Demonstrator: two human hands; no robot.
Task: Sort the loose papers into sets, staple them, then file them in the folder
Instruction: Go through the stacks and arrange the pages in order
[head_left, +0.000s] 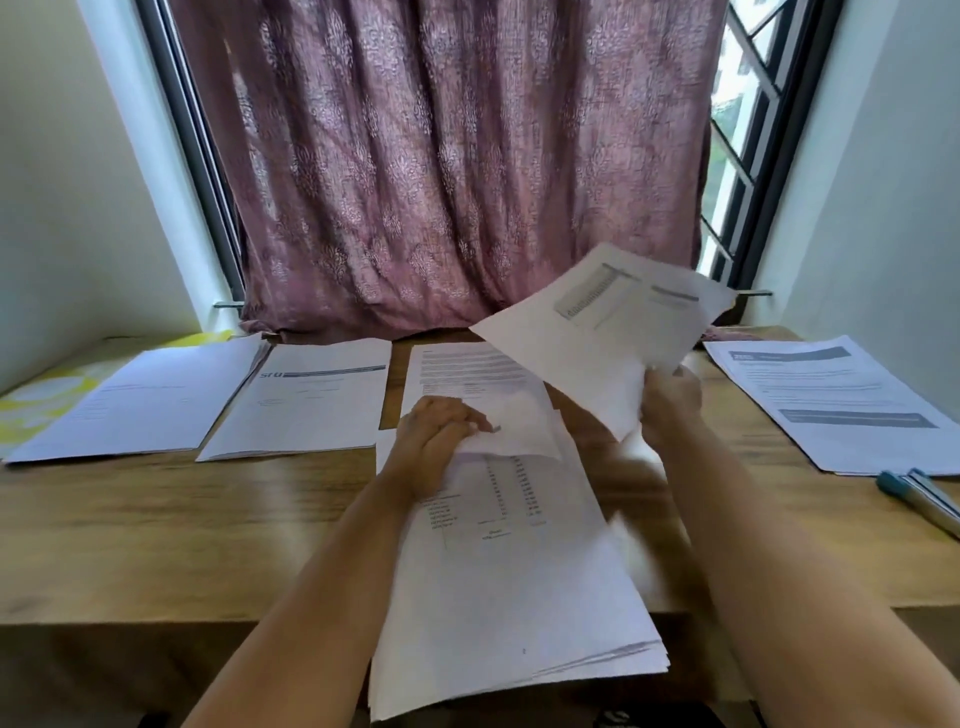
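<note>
Seated at a wooden desk (156, 519), a person sorts printed pages before a mauve curtain (441, 156) that fills the upper centre of the frame. At lower centre, the left hand (436, 441) curls its fingers over the far end of a thick stack of papers (509, 597), whose near end hangs past the desk's front edge. To the right of centre, the right hand (670, 405) pinches a few loose sheets (597, 332) by their near corner and holds them up, tilted, above the desk. Four sets lie flat along the far side: one pile (140, 405) at left on a yellow-patterned folder (47, 400), a second pile (306, 400) just beside it, a single printed page (467, 369) at centre, partly under the raised sheets, and a fourth pile (841, 400) at far right. A teal stapler (919, 499) rests near the right edge of the frame.
</note>
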